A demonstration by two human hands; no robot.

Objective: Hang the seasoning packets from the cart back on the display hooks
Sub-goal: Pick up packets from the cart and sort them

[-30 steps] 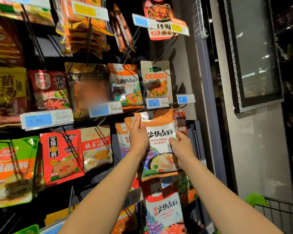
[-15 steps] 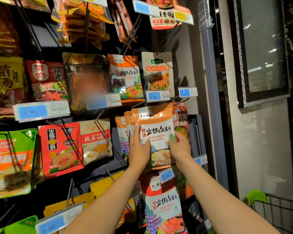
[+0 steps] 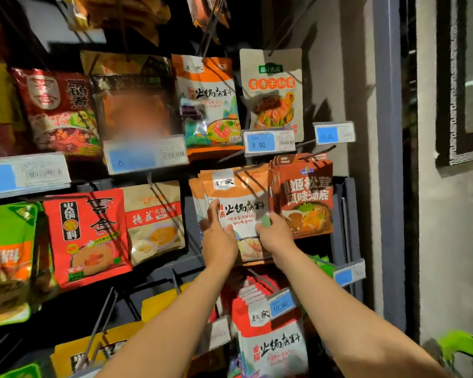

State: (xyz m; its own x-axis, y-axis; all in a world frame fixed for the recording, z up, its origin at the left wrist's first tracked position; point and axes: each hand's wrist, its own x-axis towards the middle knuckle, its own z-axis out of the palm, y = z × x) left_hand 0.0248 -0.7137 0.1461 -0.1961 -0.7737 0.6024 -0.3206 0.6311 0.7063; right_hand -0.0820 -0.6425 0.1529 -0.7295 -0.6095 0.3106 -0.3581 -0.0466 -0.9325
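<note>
Both hands reach up to an orange and white seasoning packet that hangs at the front of a small stack on a hook in the middle of the frame. The left hand lies against the packet's lower left edge with its fingers fairly straight and its thumb up along the front. The right hand is at the packet's lower right edge; its fingers reach behind or beside the packet, and whether they pinch it cannot be told through the blur.

Just right of this packet hangs a stack of dark orange soup packets, touching or nearly touching its right edge. Above, in the upper middle, a 9.90 price tag sits below a beige packet and beside an orange packet of a similar brand. To the left of the hands hang a tan packet and a red packet. Below the hands, in the lower middle, is a red and white packet with a 10.80 tag in front of it. In the lower right corner a green cart handle shows, next to a grey wall.
</note>
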